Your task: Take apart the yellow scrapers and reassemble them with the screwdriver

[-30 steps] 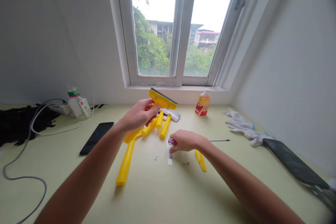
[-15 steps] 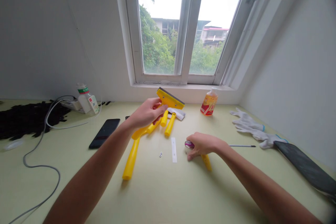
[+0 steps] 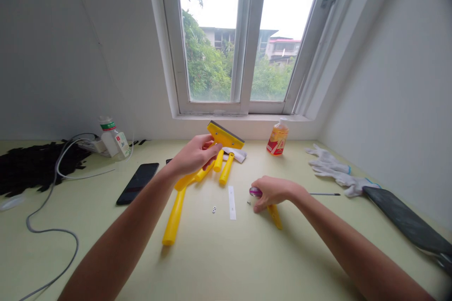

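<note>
My left hand [image 3: 194, 156] is closed on a yellow scraper head [image 3: 228, 138], raised above the table with its dark edge uppermost and two small screws in its face. Low over the table at the right, my right hand [image 3: 273, 193] has its fingers bent together; whatever they pinch is hidden. Beneath that hand lie a screwdriver [image 3: 254, 192], its clear and purple handle poking out at the left, and a yellow plastic piece [image 3: 274, 217]. A small screw [image 3: 248, 202] lies just left of my thumb. Two nuts [image 3: 213, 209] and a white strip [image 3: 231, 202] are between the hands.
Yellow handles [image 3: 173, 218] lie near my left arm, with more yellow parts [image 3: 226, 169] behind. A phone [image 3: 137, 184] and cable [image 3: 52, 230] are at left. An orange bottle [image 3: 277, 138], white gloves [image 3: 332, 169] and a black flat object [image 3: 406, 218] are toward the right.
The view has shifted slightly. My right hand has drawn a little to the right, so the small screw beside the thumb shows more clearly. The left hand still holds the scraper head.
</note>
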A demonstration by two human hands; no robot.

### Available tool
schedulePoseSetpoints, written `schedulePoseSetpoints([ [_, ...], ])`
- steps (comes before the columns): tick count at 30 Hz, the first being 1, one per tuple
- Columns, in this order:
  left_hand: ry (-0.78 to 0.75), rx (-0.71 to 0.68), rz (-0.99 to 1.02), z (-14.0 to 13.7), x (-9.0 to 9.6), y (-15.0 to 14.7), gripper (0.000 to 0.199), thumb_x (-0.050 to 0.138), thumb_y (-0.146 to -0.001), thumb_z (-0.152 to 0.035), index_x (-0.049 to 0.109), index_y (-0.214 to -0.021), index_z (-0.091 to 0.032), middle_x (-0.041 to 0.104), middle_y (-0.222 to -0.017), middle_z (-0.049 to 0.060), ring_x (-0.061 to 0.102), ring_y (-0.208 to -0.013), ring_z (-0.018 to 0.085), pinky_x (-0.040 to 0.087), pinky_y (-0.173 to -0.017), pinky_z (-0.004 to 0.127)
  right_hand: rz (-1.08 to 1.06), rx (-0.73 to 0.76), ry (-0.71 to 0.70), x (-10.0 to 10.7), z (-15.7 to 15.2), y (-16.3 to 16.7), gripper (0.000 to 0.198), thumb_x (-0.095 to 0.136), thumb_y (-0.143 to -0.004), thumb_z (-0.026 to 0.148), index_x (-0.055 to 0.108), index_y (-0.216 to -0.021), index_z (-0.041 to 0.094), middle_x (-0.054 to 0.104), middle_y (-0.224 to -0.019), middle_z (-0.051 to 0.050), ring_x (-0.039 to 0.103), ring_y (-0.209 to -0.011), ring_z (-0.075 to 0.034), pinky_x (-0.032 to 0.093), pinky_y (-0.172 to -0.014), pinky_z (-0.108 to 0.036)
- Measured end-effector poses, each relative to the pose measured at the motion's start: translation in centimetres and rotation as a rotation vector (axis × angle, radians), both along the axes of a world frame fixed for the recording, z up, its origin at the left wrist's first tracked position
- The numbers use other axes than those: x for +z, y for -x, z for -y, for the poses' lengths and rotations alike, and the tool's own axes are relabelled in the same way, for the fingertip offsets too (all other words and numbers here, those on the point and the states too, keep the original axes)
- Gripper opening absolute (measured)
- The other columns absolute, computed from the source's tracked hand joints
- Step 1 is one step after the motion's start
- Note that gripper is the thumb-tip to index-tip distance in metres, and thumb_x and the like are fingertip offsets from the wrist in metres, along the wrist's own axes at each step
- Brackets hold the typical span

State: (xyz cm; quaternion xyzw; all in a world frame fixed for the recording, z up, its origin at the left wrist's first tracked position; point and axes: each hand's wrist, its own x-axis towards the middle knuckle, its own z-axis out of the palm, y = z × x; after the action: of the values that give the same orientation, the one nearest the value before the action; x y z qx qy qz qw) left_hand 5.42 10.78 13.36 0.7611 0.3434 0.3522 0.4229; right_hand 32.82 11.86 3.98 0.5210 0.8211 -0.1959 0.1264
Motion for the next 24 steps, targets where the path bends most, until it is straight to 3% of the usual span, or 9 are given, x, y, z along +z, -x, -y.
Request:
schedulePoseSetpoints([
  [5,-0.003,0.013,-0.029,-0.2,-0.2,0.1,0.033,0.052,-0.094,-0.042,0.06,-0.113,-0.016,0.049,-0.064,-0.004,0.044,-0.046,0.007,0.036,-0.046,0.021,0.002,-0.035,-0.01,0.4,-0.4,-0.5,0.048,0.067,-0.063,0.066,0.052,-0.072,0.022,0.056,-0.071,0.002,0.049,-0.063,-0.015,0.031,-0.052,-0.027],
  [11,-0.012,0.009,-0.047,-0.3,-0.5,-0.2,0.037,0.05,-0.094,-0.045,0.058,-0.113,-0.015,0.047,-0.062,-0.004,0.043,-0.046,0.008,0.036,-0.047,0.022,0.11,-0.139,0.117,0.9,-0.9,-3.5,0.059,0.081,-0.043,0.064,0.056,-0.074,0.02,0.06,-0.074,0.0,0.055,-0.06,-0.016,0.037,-0.05,-0.026],
  [15,0.054,-0.018,-0.138,-0.2,-0.9,-0.5,0.04,0.05,-0.092,-0.049,0.057,-0.109,-0.014,0.047,-0.065,-0.004,0.043,-0.049,0.009,0.038,-0.047,0.022,0.117,-0.204,0.122,1.4,-1.3,-4.6,0.051,0.08,-0.049,0.056,0.056,-0.077,0.02,0.06,-0.072,0.001,0.055,-0.055,-0.014,0.039,-0.048,-0.025],
  [18,0.101,-0.103,-0.324,-0.1,-1.3,-0.7,0.04,0.053,-0.087,-0.052,0.058,-0.102,-0.015,0.051,-0.072,-0.002,0.047,-0.053,0.011,0.041,-0.046,0.022,0.06,-0.214,0.02,2.8,-0.7,-4.2,0.046,0.08,-0.055,0.053,0.053,-0.071,0.02,0.056,-0.068,0.002,0.052,-0.056,-0.013,0.035,-0.049,-0.024],
  [21,0.131,-0.198,-0.614,0.6,-2.1,-0.9,0.036,0.059,-0.081,-0.053,0.058,-0.088,-0.018,0.054,-0.078,0.001,0.053,-0.058,0.014,0.039,-0.043,0.022,-0.068,-0.191,-0.17,5.5,1.1,-3.0,0.038,0.068,-0.073,0.052,0.048,-0.069,0.02,0.054,-0.069,0.001,0.049,-0.062,-0.013,0.031,-0.053,-0.025],
  [24,0.003,-0.294,-0.842,2.8,-3.5,-1.5,0.032,0.06,-0.08,-0.051,0.059,-0.083,-0.019,0.058,-0.078,0.003,0.056,-0.062,0.017,0.037,-0.047,0.023,-0.276,-0.148,-0.386,8.7,4.2,-1.5,0.034,0.053,-0.089,0.051,0.045,-0.075,0.021,0.051,-0.071,0.002,0.046,-0.065,-0.011,0.033,-0.058,-0.025],
])
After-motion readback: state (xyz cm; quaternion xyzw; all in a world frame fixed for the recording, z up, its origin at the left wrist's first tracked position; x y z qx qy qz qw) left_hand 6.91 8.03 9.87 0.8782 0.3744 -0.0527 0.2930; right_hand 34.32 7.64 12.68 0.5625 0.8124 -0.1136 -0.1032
